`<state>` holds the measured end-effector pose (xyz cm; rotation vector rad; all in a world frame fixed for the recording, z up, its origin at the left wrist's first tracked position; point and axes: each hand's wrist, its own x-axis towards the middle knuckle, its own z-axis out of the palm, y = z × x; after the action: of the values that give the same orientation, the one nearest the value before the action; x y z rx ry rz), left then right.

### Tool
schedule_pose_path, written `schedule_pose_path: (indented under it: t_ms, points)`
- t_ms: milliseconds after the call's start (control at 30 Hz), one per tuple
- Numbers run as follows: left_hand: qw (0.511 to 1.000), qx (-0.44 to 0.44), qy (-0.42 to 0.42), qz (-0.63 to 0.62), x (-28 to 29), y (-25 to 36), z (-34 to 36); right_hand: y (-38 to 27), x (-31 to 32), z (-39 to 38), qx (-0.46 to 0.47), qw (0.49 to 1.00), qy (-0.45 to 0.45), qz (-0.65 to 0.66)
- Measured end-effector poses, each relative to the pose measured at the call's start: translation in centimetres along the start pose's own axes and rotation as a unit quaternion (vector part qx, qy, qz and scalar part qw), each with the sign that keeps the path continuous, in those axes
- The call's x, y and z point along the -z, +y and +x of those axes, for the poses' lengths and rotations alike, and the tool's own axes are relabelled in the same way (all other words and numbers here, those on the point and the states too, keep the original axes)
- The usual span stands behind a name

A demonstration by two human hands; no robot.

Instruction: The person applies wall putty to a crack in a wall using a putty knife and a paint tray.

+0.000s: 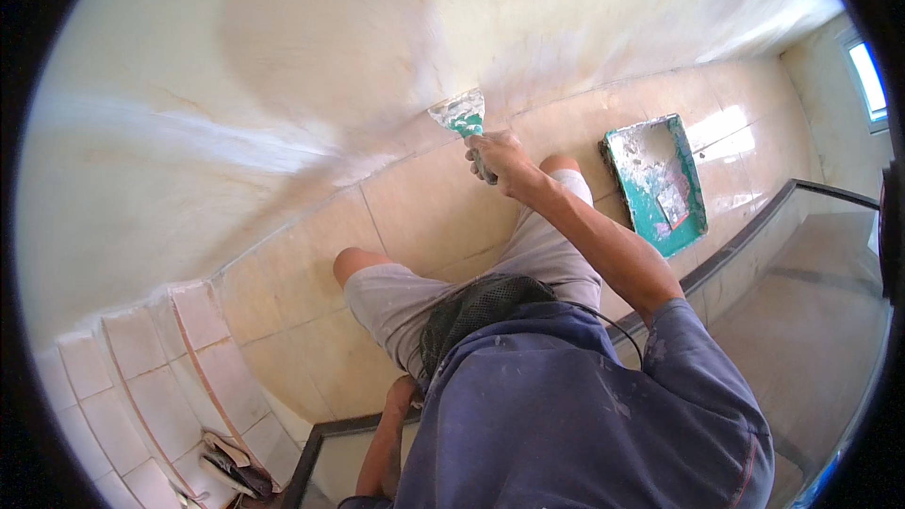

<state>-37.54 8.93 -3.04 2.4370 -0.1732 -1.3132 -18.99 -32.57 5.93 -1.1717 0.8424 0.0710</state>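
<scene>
My right hand (501, 158) is closed around the handle of a putty knife (464, 116). Its wide blade is smeared with white and green and lies at the foot of the cream wall (330, 28), just above the floor joint. Whether the blade presses on the wall I cannot tell. My left hand (403, 392) is down beside my hip, against the grey shorts, near a dark frame. Most of its fingers are hidden. To the right of my right knee, a green paint tray (660, 190) holds whitish compound and a small flat piece (673, 205).
Beige tiles (415, 203) cover the floor under my legs. Tiled steps (170, 396) drop away at the lower left, with dark shoes (236, 471) on them. A dark-framed glass panel (801, 292) stands to the right. A small window (867, 80) is at the far right.
</scene>
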Motion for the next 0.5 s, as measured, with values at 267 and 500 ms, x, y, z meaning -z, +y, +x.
schedule_pose_path:
  t_ms: [267, 500]
  points:
    - [0.989, 0.03, -0.094, 0.11, 1.1, 2.1, 0.3, -9.4, -2.0, -6.2, 0.037, 0.998, -0.042, 0.034]
    - [0.99, 0.012, -0.101, 0.096, 1.3, 2.1, -0.1, -15.3, -2.8, -12.3, 0.104, 0.987, -0.108, 0.051]
